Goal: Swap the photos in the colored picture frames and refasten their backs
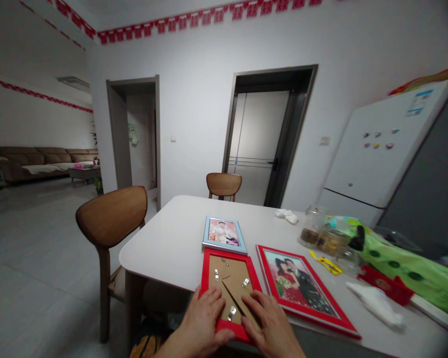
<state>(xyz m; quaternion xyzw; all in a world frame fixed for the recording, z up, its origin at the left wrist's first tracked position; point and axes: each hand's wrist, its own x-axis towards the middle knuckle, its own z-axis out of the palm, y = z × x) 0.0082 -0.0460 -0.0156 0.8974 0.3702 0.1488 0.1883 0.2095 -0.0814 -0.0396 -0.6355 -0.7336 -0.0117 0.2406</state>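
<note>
A red picture frame (206,271) lies face down at the table's near edge, its brown backing board (237,271) upward. Small metal clips (232,312) sit around the board, and a dark, slanting stand flap or slit runs across its middle. My left hand (205,315) rests on the left lower part of the frame, fingers on the board and thumb by the bottom border. On the right lower part lies my right hand (271,323), its fingers spread and slightly bent over the board. Neither hand is closed round anything visible.
A light blue photo frame (224,233) lies just beyond, a larger red photo frame (306,288) to the right. Glass jars (311,231), a green bag (403,268), a yellow packet (326,262) and white tissue (377,304) crowd the table's right. Wooden chairs (114,216) stand around.
</note>
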